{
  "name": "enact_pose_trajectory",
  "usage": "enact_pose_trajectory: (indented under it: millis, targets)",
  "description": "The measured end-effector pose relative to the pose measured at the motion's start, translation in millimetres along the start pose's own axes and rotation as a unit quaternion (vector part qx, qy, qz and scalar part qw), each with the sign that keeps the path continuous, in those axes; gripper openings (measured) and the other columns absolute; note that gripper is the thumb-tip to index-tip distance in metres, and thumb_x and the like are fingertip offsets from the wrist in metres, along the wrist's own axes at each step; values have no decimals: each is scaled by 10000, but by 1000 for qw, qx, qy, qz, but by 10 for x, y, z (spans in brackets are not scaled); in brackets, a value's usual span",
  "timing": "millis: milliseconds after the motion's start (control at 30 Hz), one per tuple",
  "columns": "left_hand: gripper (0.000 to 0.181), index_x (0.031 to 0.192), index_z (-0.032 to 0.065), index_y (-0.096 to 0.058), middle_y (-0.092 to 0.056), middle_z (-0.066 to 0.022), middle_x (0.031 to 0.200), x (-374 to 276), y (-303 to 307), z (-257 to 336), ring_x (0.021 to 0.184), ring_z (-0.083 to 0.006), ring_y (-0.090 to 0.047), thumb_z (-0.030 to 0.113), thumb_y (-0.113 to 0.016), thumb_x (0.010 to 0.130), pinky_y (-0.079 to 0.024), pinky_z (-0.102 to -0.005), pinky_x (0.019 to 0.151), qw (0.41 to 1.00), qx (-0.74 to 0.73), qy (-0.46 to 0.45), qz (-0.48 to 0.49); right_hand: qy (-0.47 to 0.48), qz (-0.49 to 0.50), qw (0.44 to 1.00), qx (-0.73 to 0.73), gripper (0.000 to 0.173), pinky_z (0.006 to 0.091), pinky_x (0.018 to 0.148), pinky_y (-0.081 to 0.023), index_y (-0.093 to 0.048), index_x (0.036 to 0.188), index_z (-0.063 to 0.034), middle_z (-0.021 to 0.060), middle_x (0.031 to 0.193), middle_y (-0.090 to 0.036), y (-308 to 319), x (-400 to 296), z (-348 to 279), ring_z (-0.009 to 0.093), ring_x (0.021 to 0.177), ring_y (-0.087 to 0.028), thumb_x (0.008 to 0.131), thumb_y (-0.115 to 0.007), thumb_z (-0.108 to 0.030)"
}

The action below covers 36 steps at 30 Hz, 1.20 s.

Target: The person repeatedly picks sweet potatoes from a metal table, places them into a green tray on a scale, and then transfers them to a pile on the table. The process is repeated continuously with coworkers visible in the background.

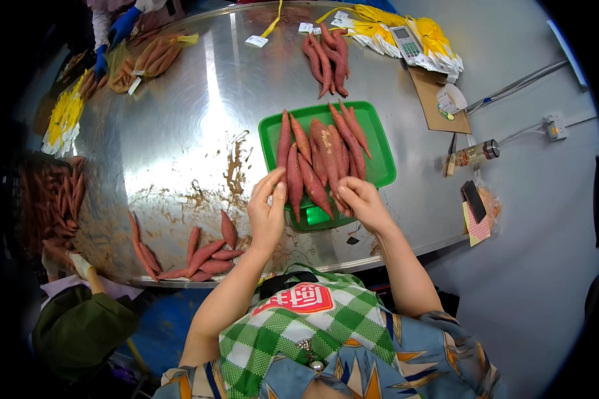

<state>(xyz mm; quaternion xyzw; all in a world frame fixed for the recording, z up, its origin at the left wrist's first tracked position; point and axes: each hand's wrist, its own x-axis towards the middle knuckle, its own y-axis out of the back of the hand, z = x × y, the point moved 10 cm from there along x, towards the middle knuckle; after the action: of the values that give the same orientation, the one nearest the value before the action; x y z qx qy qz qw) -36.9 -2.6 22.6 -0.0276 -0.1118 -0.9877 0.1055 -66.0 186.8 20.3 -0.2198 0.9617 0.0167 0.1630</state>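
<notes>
Several long red sweet potatoes (pixel 324 149) lie lengthwise in a green plastic tray (pixel 382 149), some reaching over its near edge. Under the tray is a digital scale whose lit green display (pixel 318 215) shows at the near side. My left hand (pixel 269 207) is at the tray's near left corner, beside the sweet potatoes, fingers apart and holding nothing. At the near right, my right hand (pixel 362 202) has its fingers curled at the tip of a sweet potato; whether it grips it is hard to tell.
Loose sweet potatoes (pixel 204 257) lie at the near left, others (pixel 329 60) beyond the tray. Yellow tagged mesh bags (pixel 379 25), a calculator (pixel 406 42), a glass jar (pixel 479 152) and a phone (pixel 473 199) are to the right. Co-workers' gloved hands (pixel 125 25) (pixel 81 264) are at left.
</notes>
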Motion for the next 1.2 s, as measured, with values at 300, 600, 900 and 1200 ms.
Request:
enact_pose_trajectory:
  millis: [300,600,900,1200]
  targets:
    - [610,1439,34,-180,-446,-181,1327,-365,-414,356,1124,-270,-543,70,-483,911,-443,-349,947,863,-464,177,-93,35,-128,990,-55,133,251,652,-440,-547,937,-1,30,739,-552,-651,-830,113,107,683,-521,893,-547,-127]
    - [590,1431,44,-189,-480,-179,1265,-471,-264,389,1063,-282,-571,19,-430,892,-508,-402,881,872,-452,173,-64,65,-160,981,-92,163,250,633,-428,-546,915,0,38,738,-554,-828,-836,80,103,679,-512,893,-542,-161]
    - [445,1383,65,-279,-521,-124,1153,-479,-201,280,955,-235,-610,129,-391,957,-556,-364,739,852,-477,213,-38,22,-205,977,-51,158,267,649,-437,-562,937,8,36,738,-550,-869,-810,197,104,684,-510,896,-534,-141]
    - [411,1316,42,-386,-556,-74,977,-282,970,-247,796,-150,-584,102,-486,922,-503,-271,636,877,-415,177,167,14,-160,984,-80,357,266,782,-467,-513,1194,-12,61,924,-616,-993,-707,315,119,844,-582,848,-578,-70]
